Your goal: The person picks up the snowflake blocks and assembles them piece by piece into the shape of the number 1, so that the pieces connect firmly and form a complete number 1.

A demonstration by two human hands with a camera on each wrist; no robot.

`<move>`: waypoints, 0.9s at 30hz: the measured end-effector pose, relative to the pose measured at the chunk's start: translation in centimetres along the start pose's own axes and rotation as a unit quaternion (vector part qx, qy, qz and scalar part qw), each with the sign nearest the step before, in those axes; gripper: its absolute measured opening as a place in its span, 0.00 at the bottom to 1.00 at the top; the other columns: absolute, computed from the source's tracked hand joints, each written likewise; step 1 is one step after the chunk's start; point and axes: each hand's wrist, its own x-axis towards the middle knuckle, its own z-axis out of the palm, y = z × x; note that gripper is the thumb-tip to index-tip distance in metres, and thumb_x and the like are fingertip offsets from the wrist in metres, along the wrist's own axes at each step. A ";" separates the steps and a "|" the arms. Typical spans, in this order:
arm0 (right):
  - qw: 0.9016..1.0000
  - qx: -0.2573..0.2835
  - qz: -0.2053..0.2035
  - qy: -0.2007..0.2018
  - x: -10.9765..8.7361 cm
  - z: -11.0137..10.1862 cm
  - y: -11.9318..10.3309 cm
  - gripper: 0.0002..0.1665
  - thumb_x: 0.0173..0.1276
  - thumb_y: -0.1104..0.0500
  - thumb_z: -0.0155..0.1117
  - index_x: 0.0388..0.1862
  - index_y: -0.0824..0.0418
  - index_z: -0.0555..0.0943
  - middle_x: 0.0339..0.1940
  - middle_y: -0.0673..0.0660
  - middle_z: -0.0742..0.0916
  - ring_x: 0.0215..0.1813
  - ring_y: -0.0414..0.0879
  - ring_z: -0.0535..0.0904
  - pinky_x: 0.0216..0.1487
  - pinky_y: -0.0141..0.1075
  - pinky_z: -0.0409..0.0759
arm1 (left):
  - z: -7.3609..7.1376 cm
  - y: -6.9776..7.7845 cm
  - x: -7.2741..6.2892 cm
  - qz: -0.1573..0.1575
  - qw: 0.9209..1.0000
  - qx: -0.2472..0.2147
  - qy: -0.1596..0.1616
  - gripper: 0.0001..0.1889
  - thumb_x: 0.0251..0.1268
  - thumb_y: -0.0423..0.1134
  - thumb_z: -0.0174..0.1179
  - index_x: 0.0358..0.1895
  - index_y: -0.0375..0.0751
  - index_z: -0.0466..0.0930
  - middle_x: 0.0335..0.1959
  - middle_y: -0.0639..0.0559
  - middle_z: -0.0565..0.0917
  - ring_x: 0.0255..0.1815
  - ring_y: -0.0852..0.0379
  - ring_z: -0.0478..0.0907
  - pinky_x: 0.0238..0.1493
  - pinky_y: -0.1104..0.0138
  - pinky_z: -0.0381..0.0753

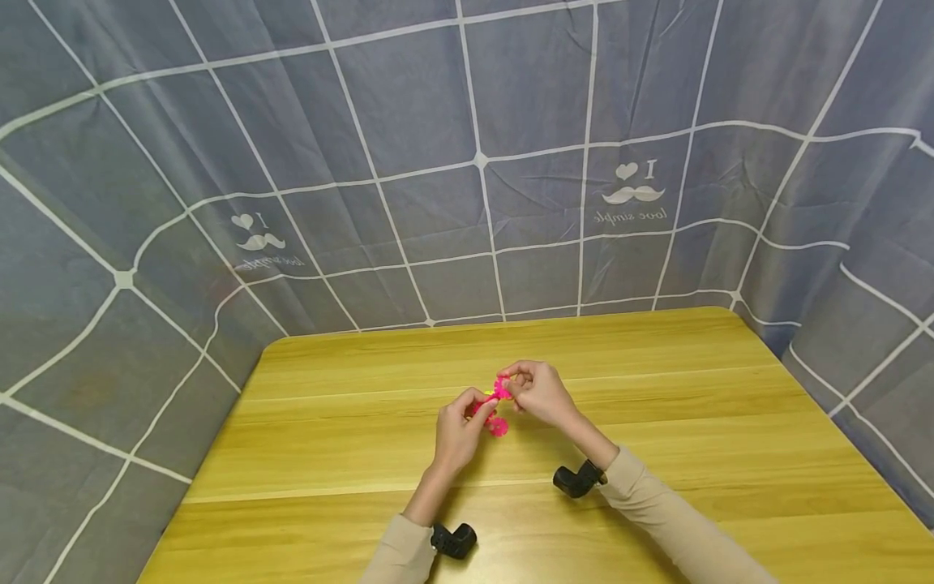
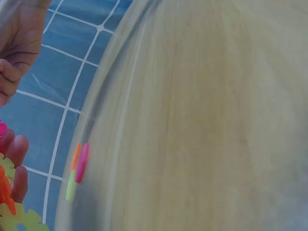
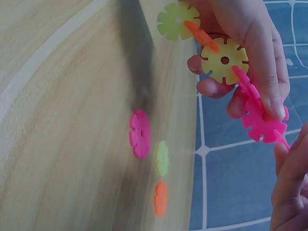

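**Inspector:** Starting left: what is the state of your left hand (image 1: 458,430)?

**Clerk:** Recorded just below the centre of the head view. It is grasping a chain of discs (image 3: 216,65), your thumb pressed on a pink one.

**Inspector:** Describe the chain you hold.

**Clerk:** In the right wrist view it runs from top centre down toward the right edge: pale green, orange, yellow, then two pink pieces, joined at their rims.

**Inspector:** And the pieces on your wooden table (image 1: 328,446)?

**Clerk:** Three lie near one another in that same view: a loose pink disc (image 3: 134,134) slightly left of centre, then, to its right, a green disc (image 3: 162,159) with an orange disc (image 3: 161,198) below it.

**Inspector:** Finally, your right hand (image 1: 541,396)?

**Clerk:** Right of centre in the head view, pinching a pink end disc (image 1: 501,384) by thumb and fingers. It appears to meet your chain; whether it is slotted in, we cannot tell. A black camera (image 1: 576,480) sits at your right cuff, lower right of centre.
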 end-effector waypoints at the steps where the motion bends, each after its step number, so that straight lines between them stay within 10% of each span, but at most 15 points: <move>1: 1.000 0.001 0.003 0.000 0.0 0.1 0.0 0.11 0.64 0.69 0.60 0.44 0.71 0.82 0.19 0.65 0.81 0.16 0.54 0.79 0.15 0.28 0.71 | 0.0 0.0 0.0 0.002 1.000 0.006 0.000 0.10 0.64 0.43 0.62 0.29 0.42 0.81 0.23 0.44 0.85 0.23 0.45 0.81 0.22 0.77 0.71; 7: 1.000 0.006 0.002 0.003 -0.2 0.3 0.2 0.12 0.64 0.68 0.59 0.45 0.70 0.82 0.19 0.66 0.80 0.18 0.62 0.78 0.15 0.27 0.70 | -0.1 -0.1 0.0 0.011 1.000 0.027 -0.001 0.09 0.64 0.43 0.61 0.29 0.42 0.81 0.23 0.43 0.85 0.21 0.52 0.80 0.21 0.76 0.70; 16: 1.000 -0.003 0.008 -0.027 -0.1 0.3 1.4 0.14 0.67 0.64 0.61 0.49 0.69 0.81 0.23 0.71 0.82 0.15 0.45 0.75 0.17 0.31 0.72 | -0.4 -0.4 -0.2 -0.019 0.999 0.028 -0.022 0.09 0.66 0.43 0.61 0.34 0.41 0.80 0.24 0.41 0.85 0.20 0.43 0.81 0.17 0.77 0.69; 27: 0.999 0.007 0.005 -0.046 0.1 0.1 1.9 0.13 0.71 0.63 0.57 0.48 0.67 0.82 0.24 0.66 0.83 0.16 0.44 0.70 0.17 0.27 0.66 | -1.0 -1.1 -0.1 -0.004 0.992 0.123 -0.010 0.15 0.54 0.50 0.70 0.36 0.47 0.77 0.19 0.56 0.74 0.13 0.70 0.58 0.16 0.76 0.57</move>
